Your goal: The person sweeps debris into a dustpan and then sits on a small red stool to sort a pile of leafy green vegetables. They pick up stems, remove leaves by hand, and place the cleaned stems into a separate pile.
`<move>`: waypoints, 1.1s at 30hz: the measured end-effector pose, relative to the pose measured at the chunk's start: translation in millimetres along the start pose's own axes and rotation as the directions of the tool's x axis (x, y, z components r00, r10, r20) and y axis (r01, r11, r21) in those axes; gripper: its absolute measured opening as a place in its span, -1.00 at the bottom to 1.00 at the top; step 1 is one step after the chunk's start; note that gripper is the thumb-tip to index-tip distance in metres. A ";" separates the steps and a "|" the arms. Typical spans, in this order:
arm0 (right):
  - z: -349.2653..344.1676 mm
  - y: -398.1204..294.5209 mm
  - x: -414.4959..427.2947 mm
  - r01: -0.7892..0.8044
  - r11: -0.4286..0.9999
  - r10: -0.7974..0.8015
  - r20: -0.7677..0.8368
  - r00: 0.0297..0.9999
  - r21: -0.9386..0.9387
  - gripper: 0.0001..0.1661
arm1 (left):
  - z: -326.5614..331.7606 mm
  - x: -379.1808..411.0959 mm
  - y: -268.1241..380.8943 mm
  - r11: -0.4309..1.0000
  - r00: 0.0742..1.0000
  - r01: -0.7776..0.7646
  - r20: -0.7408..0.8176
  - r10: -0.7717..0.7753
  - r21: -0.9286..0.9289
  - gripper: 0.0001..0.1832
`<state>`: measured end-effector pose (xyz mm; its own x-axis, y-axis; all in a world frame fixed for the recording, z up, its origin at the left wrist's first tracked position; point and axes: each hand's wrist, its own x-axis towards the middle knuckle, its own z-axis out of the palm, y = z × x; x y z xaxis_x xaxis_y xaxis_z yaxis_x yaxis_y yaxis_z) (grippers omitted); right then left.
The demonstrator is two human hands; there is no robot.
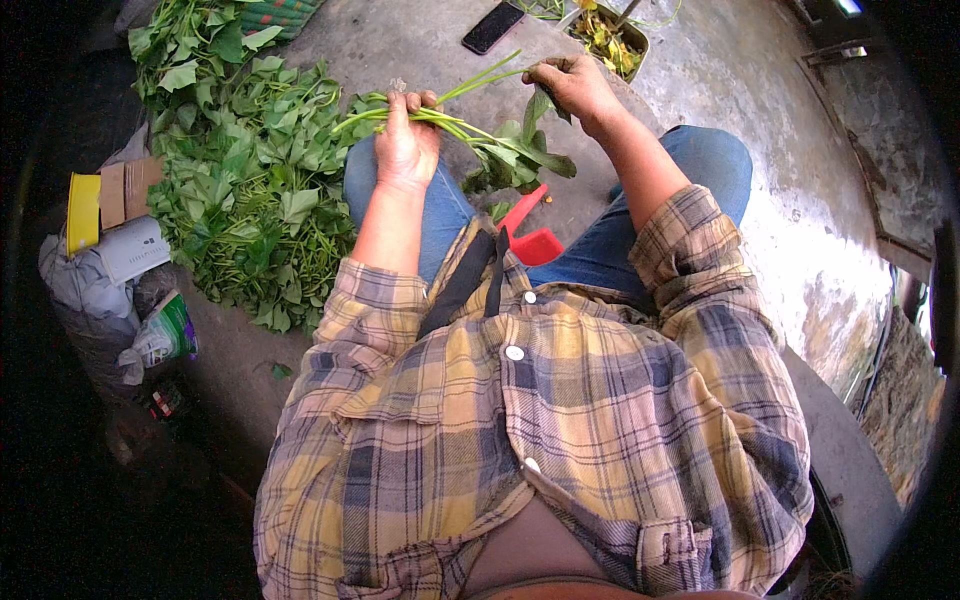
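My left hand (409, 142) grips a small bunch of long green leaf stalks (450, 120), whose leaves hang to the right over the gap between my knees. Up and to the right, my right hand (574, 86) pinches the end of one stalk, with a dark green leaf below its fingers. A large heap of leafy green stems (255, 187) lies on the floor to the left of my left hand. Beneath the held leaves, a red plastic object (534, 244) shows between my legs; its lower part is hidden by my shirt.
A smartphone (493, 28) lies on the concrete floor ahead. Right of it stands a square container (639, 51) holding yellowed leaves. At the left are a yellow container (83, 214), cardboard (131, 187) and plastic bags (90, 300). A green woven sack (281, 16) lies behind the heap.
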<state>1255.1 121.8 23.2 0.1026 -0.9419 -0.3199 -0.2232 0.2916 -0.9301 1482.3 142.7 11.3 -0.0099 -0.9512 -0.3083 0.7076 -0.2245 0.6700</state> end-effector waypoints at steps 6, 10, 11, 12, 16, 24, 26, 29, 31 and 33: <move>9.0 8.4 4.5 0.053 0.803 -0.214 -0.204 0.955 -0.594 -0.66 | -1.1 1.0 -4.5 1.000 1.000 0.009 -0.007 -0.009 0.020 -0.71; 17.5 -7.0 -0.9 -0.015 0.693 -0.254 -0.263 0.931 -0.720 -0.68 | 4.9 -2.4 -5.5 0.998 1.000 0.007 -0.008 -0.006 0.058 -0.72; 17.9 -5.9 0.0 -0.013 0.724 -0.253 -0.283 0.925 -0.689 -0.67 | 6.1 -3.1 -5.3 0.997 1.000 0.007 -0.012 -0.006 0.072 -0.72; 17.6 -2.5 1.8 -0.014 0.753 -0.250 -0.305 0.919 -0.658 -0.67 | 8.2 -3.3 -5.4 0.997 1.000 0.012 0.000 -0.012 0.082 -0.72; 4.9 24.1 24.1 -0.144 0.977 0.069 -0.406 0.911 -0.157 -0.66 | 7.9 0.5 -3.7 1.000 0.999 -0.017 -0.044 0.018 0.024 -0.71; -5.4 0.4 2.0 -0.012 0.997 -0.016 0.333 0.943 0.081 -0.70 | -3.9 4.4 -4.3 0.999 0.998 -0.046 -0.038 0.046 0.005 -0.70; 14.6 2.6 -4.3 0.096 0.991 -0.055 0.356 0.933 -0.096 -0.76 | -6.0 4.9 -4.9 1.000 0.999 -0.026 -0.041 0.027 0.018 -0.69; 32.3 8.5 -9.5 0.324 0.901 -0.229 0.319 0.920 -0.289 -0.67 | -3.3 4.1 -3.5 0.999 0.999 -0.018 -0.031 0.019 0.028 -0.68; 36.0 7.4 -10.0 0.341 0.881 -0.212 0.370 0.904 -0.327 -0.71 | -4.0 3.6 -3.2 0.999 1.000 -0.017 -0.024 0.017 0.034 -0.67; 35.9 4.1 -11.7 0.349 0.855 -0.170 0.427 0.888 -0.385 -0.72 | -4.8 4.0 -3.4 0.999 1.000 -0.015 -0.017 0.016 0.041 -0.67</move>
<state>1287.8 140.0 16.6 0.5435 -0.8145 -0.2030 -0.5277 -0.1434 -0.8372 1483.3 140.6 4.5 0.0135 -0.9508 -0.3095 0.6779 -0.2188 0.7018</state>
